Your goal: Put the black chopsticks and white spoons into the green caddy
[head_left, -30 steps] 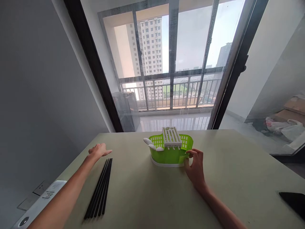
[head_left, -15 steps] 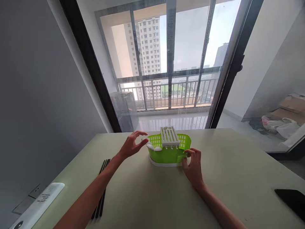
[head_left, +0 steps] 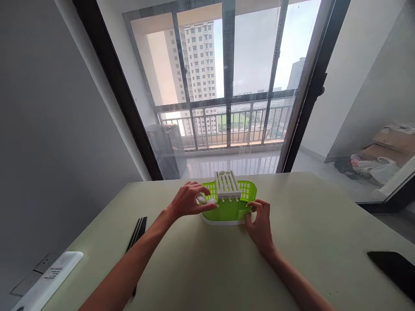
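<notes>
A green plastic basket (head_left: 228, 212) with a white base and a white slatted rack (head_left: 228, 185) across its top stands on the table. My right hand (head_left: 260, 222) pinches the basket's front rim at its right end. At the left end, my left hand (head_left: 191, 201) reaches over the rim, thumb in front and fingers behind. Between that thumb and the fingers show white rounded pieces, like spoon bowls (head_left: 212, 201); the fingers look apart, and whether they touch these is unclear.
Black chopsticks (head_left: 138, 233) lie on the pale table (head_left: 201, 268), partly behind my left forearm. A white power strip (head_left: 53, 276) is at the left edge and a dark flat object (head_left: 394, 270) at the right. Behind the table is a glass door (head_left: 228, 86).
My left hand has moved right, from beside the basket to around the white rounded pieces. My right hand keeps its pinch on the rim. The whole view has shifted slightly.
</notes>
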A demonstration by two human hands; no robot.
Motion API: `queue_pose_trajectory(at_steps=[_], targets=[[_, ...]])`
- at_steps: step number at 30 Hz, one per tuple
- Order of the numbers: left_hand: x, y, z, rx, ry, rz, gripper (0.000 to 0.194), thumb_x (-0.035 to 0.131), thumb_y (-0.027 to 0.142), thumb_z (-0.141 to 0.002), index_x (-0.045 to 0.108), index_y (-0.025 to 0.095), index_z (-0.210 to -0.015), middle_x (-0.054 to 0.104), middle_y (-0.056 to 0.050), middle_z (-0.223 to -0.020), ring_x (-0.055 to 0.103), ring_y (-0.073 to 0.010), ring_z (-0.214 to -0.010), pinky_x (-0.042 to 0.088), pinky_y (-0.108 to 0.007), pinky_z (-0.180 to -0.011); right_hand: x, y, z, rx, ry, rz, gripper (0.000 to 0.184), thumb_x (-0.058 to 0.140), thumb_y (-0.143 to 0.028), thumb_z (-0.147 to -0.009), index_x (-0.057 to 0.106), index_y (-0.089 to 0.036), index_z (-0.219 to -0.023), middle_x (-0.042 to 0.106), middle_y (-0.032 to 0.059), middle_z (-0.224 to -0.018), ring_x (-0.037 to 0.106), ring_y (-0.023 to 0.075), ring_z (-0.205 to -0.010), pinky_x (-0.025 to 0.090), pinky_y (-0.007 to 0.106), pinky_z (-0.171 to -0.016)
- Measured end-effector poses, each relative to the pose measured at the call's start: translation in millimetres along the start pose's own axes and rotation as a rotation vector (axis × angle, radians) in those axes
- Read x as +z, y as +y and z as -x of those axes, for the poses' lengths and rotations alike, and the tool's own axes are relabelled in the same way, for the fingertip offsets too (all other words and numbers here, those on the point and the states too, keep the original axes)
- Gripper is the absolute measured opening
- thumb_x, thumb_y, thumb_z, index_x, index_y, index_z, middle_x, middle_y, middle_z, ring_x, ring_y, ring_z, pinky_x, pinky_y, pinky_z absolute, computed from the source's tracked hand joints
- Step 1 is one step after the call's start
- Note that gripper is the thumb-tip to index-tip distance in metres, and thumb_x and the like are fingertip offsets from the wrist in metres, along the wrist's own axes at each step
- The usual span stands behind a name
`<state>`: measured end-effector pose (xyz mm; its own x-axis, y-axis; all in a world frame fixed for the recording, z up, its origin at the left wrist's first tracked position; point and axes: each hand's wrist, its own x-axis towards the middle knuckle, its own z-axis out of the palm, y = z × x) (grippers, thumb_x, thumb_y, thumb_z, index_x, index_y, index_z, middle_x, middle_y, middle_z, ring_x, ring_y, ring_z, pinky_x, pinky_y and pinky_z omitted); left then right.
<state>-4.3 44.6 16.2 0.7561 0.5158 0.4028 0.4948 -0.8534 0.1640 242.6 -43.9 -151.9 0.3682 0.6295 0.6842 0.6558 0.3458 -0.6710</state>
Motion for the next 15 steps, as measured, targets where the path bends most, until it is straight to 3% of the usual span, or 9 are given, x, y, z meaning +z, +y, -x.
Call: queue_pose_trajectory(at_steps=[3, 8, 15], targets=[[2.1, 3.1, -0.9, 0.031, -0.009, -0.017, 0.043, 0.072, 0.062, -0.082, 0.074, 0.022, -0.096, 0.079, -0.007, -0.1, 0.071, -0.0239, -0.094, 0.051, -0.039, -0.093, 0.1, -0.3, 0.1, -0.001, 0.0, 0.0, 0.027, 0.05, -0.012, -0.082, 0.052, -0.023, -0.108, 0.046, 0.0088, -0.114, 0.052, 0.0233, -0.096, 0.051, 0.044, -0.085], [3.5, 4.7, -3.7, 0.019, -0.051, -0.05, 0.038, 0.071, 0.059, -0.083, 0.074, 0.022, -0.093, 0.078, -0.006, -0.102, 0.072, -0.0203, -0.085, 0.051, -0.028, -0.072, -0.3, -0.4, 0.2, 0.003, -0.002, 0.003, 0.028, 0.051, -0.012, -0.083, 0.052, -0.023, -0.108, 0.046, 0.0087, -0.115, 0.052, 0.0234, -0.097, 0.052, 0.043, -0.084], [3.2, 0.8, -12.4, 0.045, -0.133, -0.056, 0.039, 0.069, 0.06, -0.085, 0.077, 0.023, -0.094, 0.08, -0.004, -0.107, 0.073, -0.017, -0.073, 0.045, -0.024, -0.058, 0.2, 2.2, 0.4, -0.021, 0.003, 0.02, 0.025, 0.05, -0.014, -0.085, 0.052, -0.023, -0.108, 0.046, 0.0092, -0.114, 0.051, 0.0241, -0.096, 0.052, 0.043, -0.082]])
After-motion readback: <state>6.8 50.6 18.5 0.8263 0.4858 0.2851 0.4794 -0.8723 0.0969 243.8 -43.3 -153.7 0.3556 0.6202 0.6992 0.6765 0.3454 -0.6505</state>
